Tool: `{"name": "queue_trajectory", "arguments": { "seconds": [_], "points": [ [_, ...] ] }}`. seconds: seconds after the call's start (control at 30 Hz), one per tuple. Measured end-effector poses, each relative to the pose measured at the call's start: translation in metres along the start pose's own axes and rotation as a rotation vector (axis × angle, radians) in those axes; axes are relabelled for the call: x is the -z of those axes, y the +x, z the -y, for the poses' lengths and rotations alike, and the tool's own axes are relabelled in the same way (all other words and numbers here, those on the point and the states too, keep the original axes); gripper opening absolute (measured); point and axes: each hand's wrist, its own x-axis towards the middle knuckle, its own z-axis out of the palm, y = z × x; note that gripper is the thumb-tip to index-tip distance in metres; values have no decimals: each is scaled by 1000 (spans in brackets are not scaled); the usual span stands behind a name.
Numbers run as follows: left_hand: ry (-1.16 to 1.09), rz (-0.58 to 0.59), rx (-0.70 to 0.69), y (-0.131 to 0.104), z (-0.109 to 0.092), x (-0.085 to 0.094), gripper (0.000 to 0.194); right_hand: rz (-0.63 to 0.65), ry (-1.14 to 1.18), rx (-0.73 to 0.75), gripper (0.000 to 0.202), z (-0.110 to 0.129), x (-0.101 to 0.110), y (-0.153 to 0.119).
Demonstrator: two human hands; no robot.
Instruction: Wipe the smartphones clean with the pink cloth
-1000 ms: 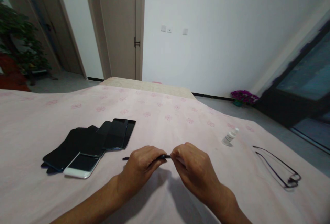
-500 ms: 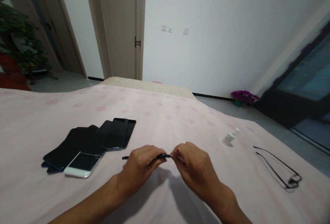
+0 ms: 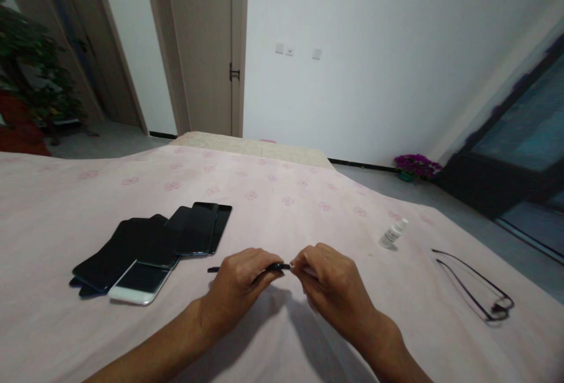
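Note:
My left hand [image 3: 247,280] is closed around a thin, black, pen-like stick [image 3: 214,269]. One end pokes out to the left of the fist, and a thicker dark part shows between thumb and forefinger. At its right end, the fingertips of my right hand [image 3: 330,277] pinch the tip. The middle of the stick is covered by my left fingers, and its exact kind cannot be made out. Both hands are just above the pink flowered cloth [image 3: 264,218]. Left of them lie several overlapping black phones [image 3: 198,230] and a white-framed phone [image 3: 143,283].
A small white bottle [image 3: 393,234] stands on the cloth to the right. Beyond it rest dark-framed glasses [image 3: 478,286] with their arms unfolded. Purple flowers [image 3: 416,165] are on the floor by the wall, and a leafy plant [image 3: 30,66] is at the far left.
Hardly anything differs. My hands keep the same grip on the black stick, and the view has shifted very slightly.

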Motion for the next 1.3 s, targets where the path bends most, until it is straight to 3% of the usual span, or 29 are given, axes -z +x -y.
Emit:
{"name": "queue_trajectory", "arguments": {
  "seconds": [0.23,0.53,0.7,0.87,1.0,1.13,1.3],
  "points": [
    [-19,-16,27,1,0,0,9,2,55,-24,11,-1,-4,1],
    [-58,20,214,-1,9,-5,21,28,136,-1,7,-18,-32,-1],
    [84,137,271,3,15,0,20,39,242,-78,10,-34,-47,-3],
    [373,322,419,14,31,27,11,0,357,-297,11,-55,-56,-3],
    [440,437,472,17,42,41,11,-22,413,-389,10,-64,-60,-3],
    [506,498,442,15,38,36,13,-32,421,-427,14,-69,-64,-4],
    [570,488,405,12,30,22,13,-106,390,-503,13,-76,-62,-3]
  ]
}}
